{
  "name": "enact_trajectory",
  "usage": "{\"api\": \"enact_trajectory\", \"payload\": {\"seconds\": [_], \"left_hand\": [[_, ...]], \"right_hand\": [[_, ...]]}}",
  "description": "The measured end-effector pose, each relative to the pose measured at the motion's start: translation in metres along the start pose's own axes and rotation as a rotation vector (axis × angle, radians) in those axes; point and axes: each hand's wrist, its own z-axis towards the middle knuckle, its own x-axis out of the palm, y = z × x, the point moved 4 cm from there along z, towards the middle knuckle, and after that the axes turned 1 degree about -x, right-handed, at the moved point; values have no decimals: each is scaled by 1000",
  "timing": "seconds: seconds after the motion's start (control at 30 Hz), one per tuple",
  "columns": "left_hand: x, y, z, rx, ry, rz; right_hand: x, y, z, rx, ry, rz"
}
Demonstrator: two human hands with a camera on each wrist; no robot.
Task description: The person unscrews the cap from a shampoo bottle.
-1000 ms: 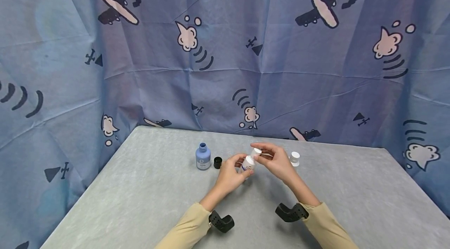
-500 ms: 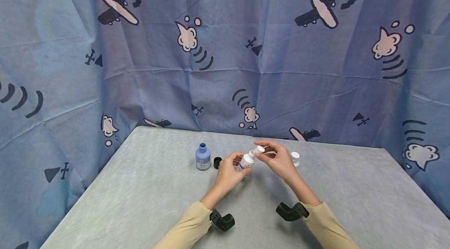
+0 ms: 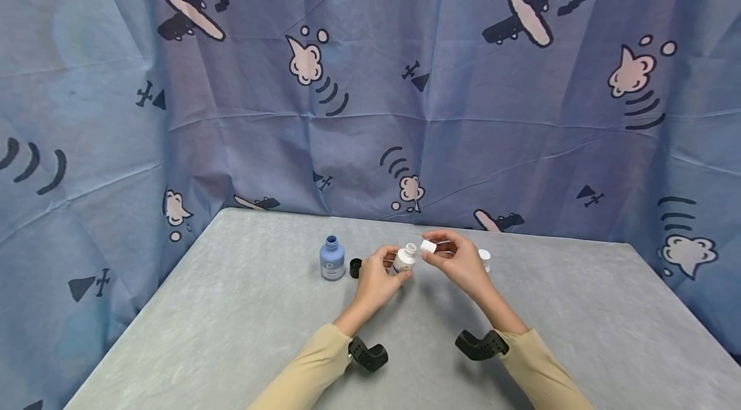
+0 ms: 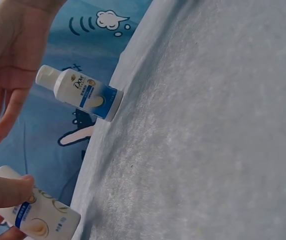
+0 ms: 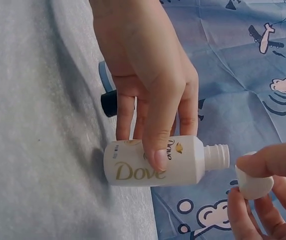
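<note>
While the left hand [image 3: 375, 280] gripped the white Dove bottle [image 5: 182, 167] over the table [image 3: 243, 313] and the right hand [image 3: 461, 266] pinched a white cap [image 5: 256, 185] beside its bare neck [image 5: 216, 157], steady, near-upright handling seemed advisable.

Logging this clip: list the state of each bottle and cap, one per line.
White bottle: open, gripped by the left hand
White cap: off, pinched in the right hand, apart from the bottle neck
Blue bottle: open, upright on the table
Black cap: off, beside the blue bottle
Blue-and-white bottle: capped, upright
</note>
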Motion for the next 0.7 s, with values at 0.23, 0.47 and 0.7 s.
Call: {"api": "enact_trajectory", "payload": {"seconds": [0.23,0.47,0.7], "left_hand": [[4,3,4,-39,3,-42],[6,5,6,-77,-5,-73],[6,8,6,-49,-4,-81]], "right_hand": [[1,-1,2,-10,-2,-52],[4,-6,5,16,-14,-86],[6,-13,6,-17,3,-126]]}}
